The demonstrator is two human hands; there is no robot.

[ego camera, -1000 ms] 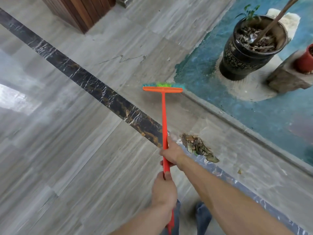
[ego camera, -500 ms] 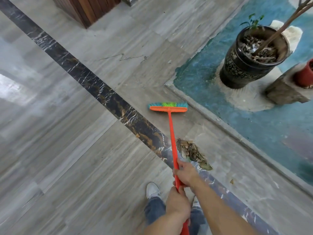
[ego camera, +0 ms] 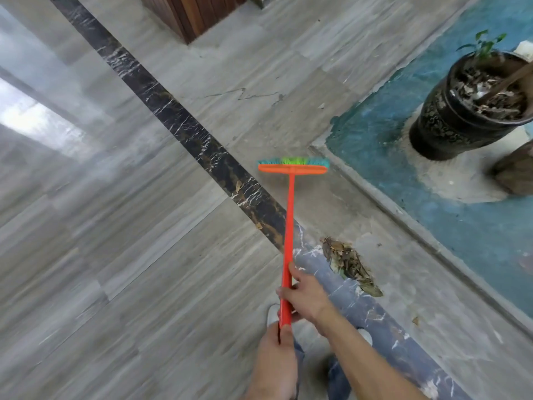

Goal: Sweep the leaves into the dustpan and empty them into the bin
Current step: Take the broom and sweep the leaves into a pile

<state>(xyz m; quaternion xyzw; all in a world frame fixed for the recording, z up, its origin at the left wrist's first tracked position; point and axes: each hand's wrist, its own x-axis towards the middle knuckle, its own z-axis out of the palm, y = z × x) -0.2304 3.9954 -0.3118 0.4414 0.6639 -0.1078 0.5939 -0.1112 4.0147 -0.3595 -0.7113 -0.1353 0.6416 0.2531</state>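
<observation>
The light, stiff broom point(ego camera: 289, 226) is clasped on its handle by both the left hand point(ego camera: 275, 362) and the right hand point(ego camera: 302, 295); the grip is best kept mid-shaft.

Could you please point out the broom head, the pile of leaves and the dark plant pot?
broom head point(ego camera: 293, 168), head view, orange bar below the bristles.
pile of leaves point(ego camera: 347, 262), head view, middle of the heap.
dark plant pot point(ego camera: 450, 125), head view, patterned side wall.

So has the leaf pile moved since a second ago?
No. The leaf pile still lies against the right edge of the dark marble strip, just where the strip turns grey.
</observation>
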